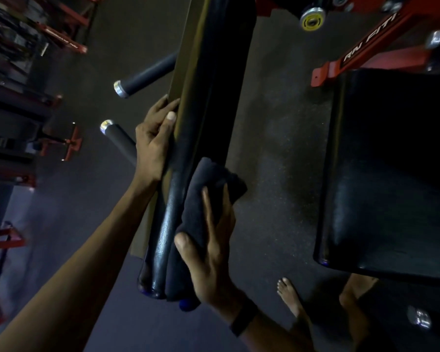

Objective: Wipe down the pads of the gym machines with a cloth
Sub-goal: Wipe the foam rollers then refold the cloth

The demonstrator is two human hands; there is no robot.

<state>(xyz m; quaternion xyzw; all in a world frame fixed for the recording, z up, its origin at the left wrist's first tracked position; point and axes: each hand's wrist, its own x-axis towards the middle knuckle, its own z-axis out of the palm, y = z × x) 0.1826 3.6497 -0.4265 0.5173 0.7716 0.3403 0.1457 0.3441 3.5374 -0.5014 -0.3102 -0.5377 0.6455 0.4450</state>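
Here, 1 left hand (154, 138) grips 1 pad (208, 102); 1 right hand (211, 252) presses 1 cloth (203, 196).

Two pads (208, 97) (391, 174), one cloth (206, 194), two hands (153, 141) (211, 250)

A wide strip of bare dark floor (277, 148) lies open between the long upright black pad (214, 97) and the broad black seat pad (391, 174) at right. Left of the long pad, two black handle bars (148, 72) jut out, narrowing the passage there.
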